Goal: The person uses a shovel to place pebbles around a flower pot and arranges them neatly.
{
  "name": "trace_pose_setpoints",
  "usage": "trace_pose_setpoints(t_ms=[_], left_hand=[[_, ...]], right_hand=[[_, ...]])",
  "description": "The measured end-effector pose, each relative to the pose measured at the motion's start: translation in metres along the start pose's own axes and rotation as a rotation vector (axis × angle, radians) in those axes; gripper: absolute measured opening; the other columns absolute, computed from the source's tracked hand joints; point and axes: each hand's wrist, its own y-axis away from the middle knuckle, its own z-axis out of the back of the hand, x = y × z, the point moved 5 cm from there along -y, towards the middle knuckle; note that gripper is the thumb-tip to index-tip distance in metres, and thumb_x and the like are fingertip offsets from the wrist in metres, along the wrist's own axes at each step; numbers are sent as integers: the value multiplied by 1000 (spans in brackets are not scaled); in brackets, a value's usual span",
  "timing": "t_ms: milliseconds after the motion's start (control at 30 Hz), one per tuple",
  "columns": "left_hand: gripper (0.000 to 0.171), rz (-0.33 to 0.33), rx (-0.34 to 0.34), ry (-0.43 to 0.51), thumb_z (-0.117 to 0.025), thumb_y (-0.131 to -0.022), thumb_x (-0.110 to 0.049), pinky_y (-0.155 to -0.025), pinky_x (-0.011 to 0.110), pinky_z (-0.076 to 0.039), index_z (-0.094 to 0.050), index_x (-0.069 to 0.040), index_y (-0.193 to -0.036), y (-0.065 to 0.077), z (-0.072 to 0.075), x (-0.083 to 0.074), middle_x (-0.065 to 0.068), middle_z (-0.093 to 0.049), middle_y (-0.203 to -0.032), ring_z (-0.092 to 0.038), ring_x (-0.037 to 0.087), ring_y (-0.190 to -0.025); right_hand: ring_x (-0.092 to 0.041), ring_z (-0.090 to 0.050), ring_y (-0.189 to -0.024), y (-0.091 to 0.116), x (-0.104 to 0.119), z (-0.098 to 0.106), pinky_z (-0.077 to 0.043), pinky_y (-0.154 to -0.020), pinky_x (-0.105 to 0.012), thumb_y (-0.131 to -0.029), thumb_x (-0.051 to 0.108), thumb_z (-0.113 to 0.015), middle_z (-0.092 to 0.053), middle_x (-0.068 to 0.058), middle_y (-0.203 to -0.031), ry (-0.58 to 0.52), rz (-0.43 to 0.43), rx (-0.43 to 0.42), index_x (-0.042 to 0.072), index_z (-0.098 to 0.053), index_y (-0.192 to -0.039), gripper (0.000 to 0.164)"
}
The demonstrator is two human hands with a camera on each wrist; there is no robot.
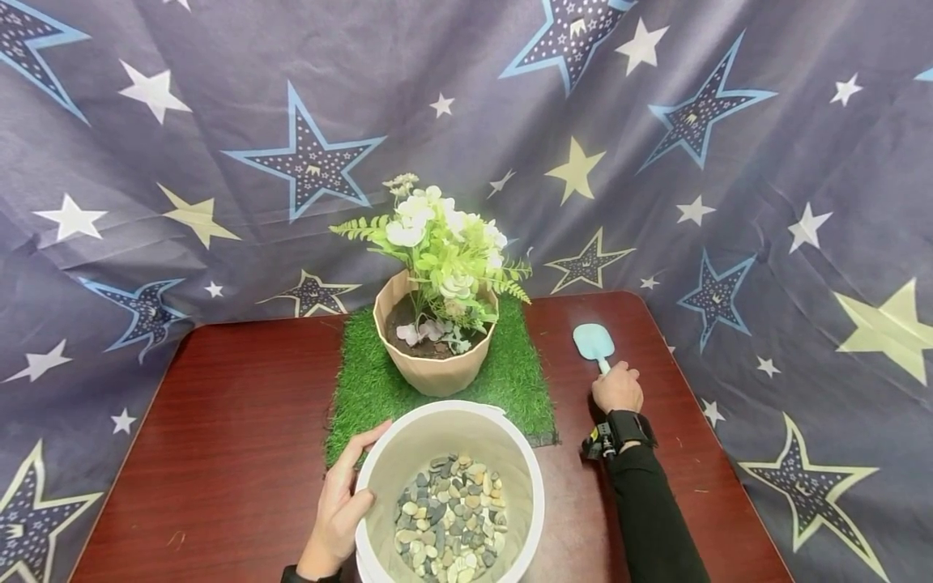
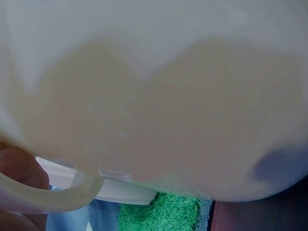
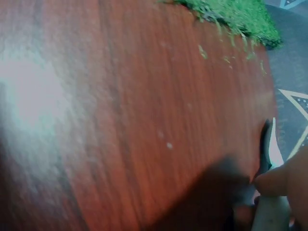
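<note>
My left hand grips the rim of a white bucket, thumb over the edge. Grey, tan and white pebbles cover the bucket's bottom. Seen from the left wrist, the bucket's outer wall fills most of the view, with the fingers at lower left beside a curved white part. Off to the right, my right hand holds a light blue toy shovel by its handle, blade pointing away. That blade appears edge-on at the right of the right wrist view, low over the table.
Behind the bucket, a pinkish-beige flowerpot with soil and a white-flowered plant stands on a green turf mat. Beneath everything is a reddish-brown table. A star-patterned curtain hangs around its back and sides.
</note>
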Motion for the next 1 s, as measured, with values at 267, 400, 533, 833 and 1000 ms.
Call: trace_pose_setpoints(t_ms=[267,400,533,833,1000], left_hand=[[88,25,-5,11,-40,-62,16,-88,29,-62,-46,6,-149,0,-2,2,14,-61,-140,-71,19,-106],[89,29,-6,7,-41,-62,16,-89,29,-61,-46,5,-150,-1,-2,2,14,-61,-140,-71,19,-107],[88,3,-8,12,-40,-62,16,-90,28,-61,-45,7,-149,-1,-1,0,18,-61,-139,-71,19,-108],[87,35,-14,-44,-42,-62,14,-80,31,-64,-48,2,-149,-2,2,2,15,-61,-141,-74,21,-96],[87,27,-18,-46,-41,-63,15,-81,31,-64,-48,4,-149,-2,2,0,15,-61,-141,-74,21,-99]], right_hand=[[-52,-65,-97,12,-5,16,-50,-80,-62,-102,26,-51,-66,-33,-105,-112,26,17,-6,-49,-119,36],[-49,-65,-104,24,3,30,-48,-88,-61,-105,35,-50,-69,-29,-111,-164,92,-16,-2,-59,-120,40],[-46,-65,-103,34,16,45,-48,-88,-60,-108,38,-47,-71,-24,-108,-201,162,-51,3,-67,-118,41],[-39,-65,-90,54,45,87,-48,-81,-55,-107,38,-52,-73,-18,-96,-251,336,-166,8,-70,-111,36],[-28,-61,-75,84,73,118,-46,-69,-44,-105,34,-60,-71,-9,-84,-242,534,-218,13,-72,-109,25]])
